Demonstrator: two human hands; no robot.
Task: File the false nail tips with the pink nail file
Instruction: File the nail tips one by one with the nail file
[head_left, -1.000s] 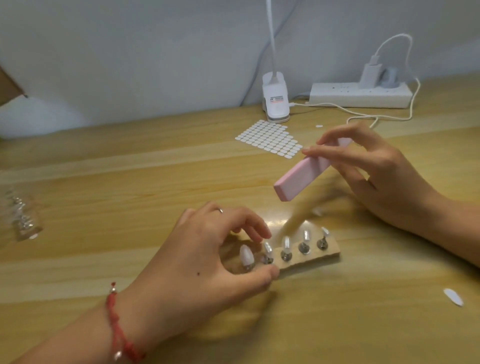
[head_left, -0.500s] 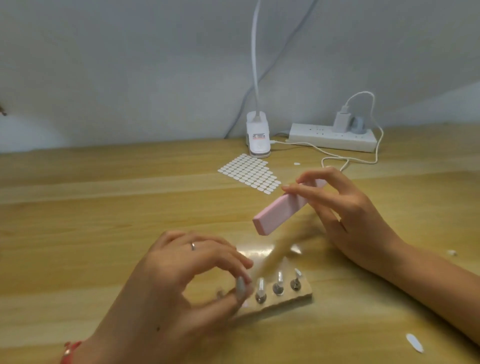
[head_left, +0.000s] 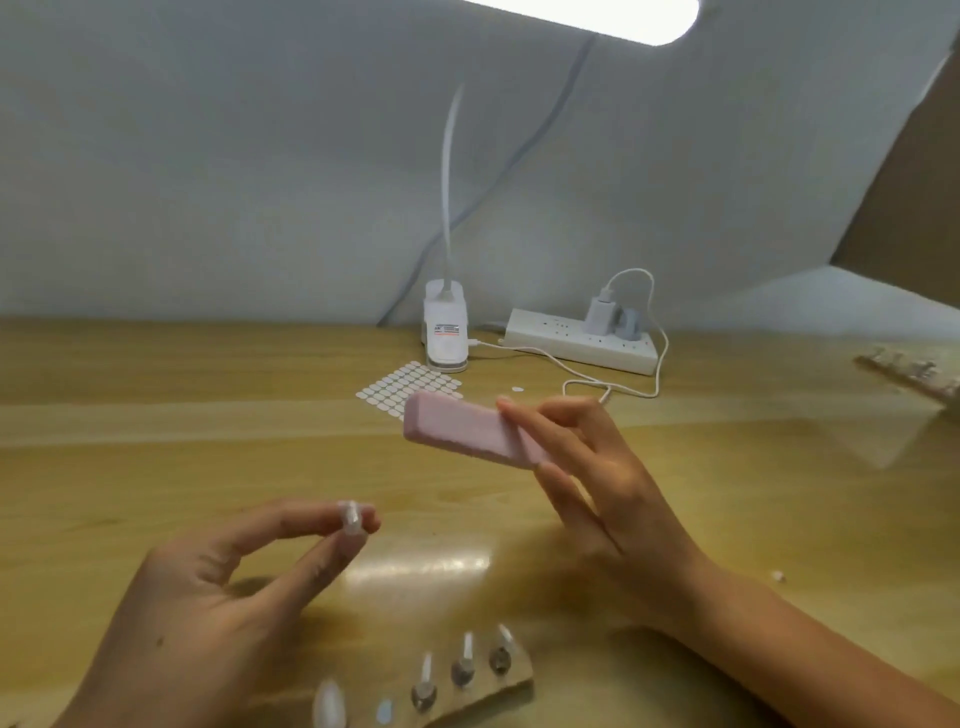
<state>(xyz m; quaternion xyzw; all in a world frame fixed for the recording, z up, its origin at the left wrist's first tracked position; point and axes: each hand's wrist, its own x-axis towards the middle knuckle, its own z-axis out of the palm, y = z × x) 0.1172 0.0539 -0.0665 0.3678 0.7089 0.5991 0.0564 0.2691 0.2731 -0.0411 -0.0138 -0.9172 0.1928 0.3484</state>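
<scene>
Your left hand (head_left: 208, 597) pinches one false nail tip (head_left: 350, 518) between the tips of thumb and forefinger, held up off the table (head_left: 156, 415). Your right hand (head_left: 602, 488) grips the pink nail file (head_left: 457, 434) by its right end, fingers on top and thumb beneath. The file's free end points left, above the pinched tip and apart from it. The other nail tips (head_left: 467, 649) stand on the wooden holder (head_left: 514, 680) at the bottom edge

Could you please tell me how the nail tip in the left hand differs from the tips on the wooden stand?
The held nail tip is pinched between fingers of the left hand, off the table; the stand tips are mounted on the wooden stand. The held nail tip is single; the stand tips form a row. Both are small and pale.
</scene>
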